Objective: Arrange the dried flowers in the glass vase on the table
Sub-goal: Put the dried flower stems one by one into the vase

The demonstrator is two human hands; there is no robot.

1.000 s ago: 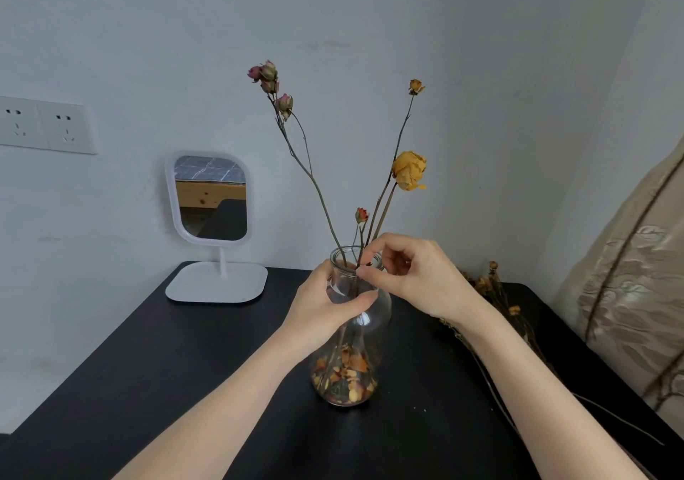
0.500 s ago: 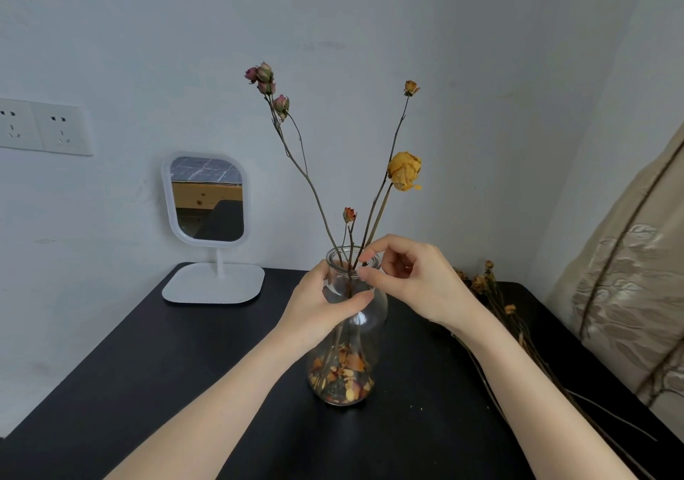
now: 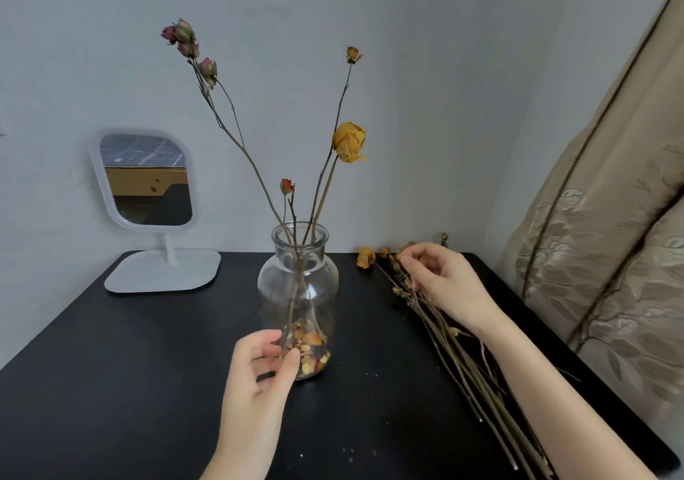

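Right hand (image 3: 444, 283) is pinching a bud in the dried flowers (image 3: 464, 365) lying along the table's (image 3: 111, 387) right edge. They are looking light, thin and crumbly, so gripping a stiff stem is seeming safer. Left hand (image 3: 259, 368) is curling loosely by the smooth glass vase (image 3: 298, 279) mid-table; I cannot tell if it is gripping.
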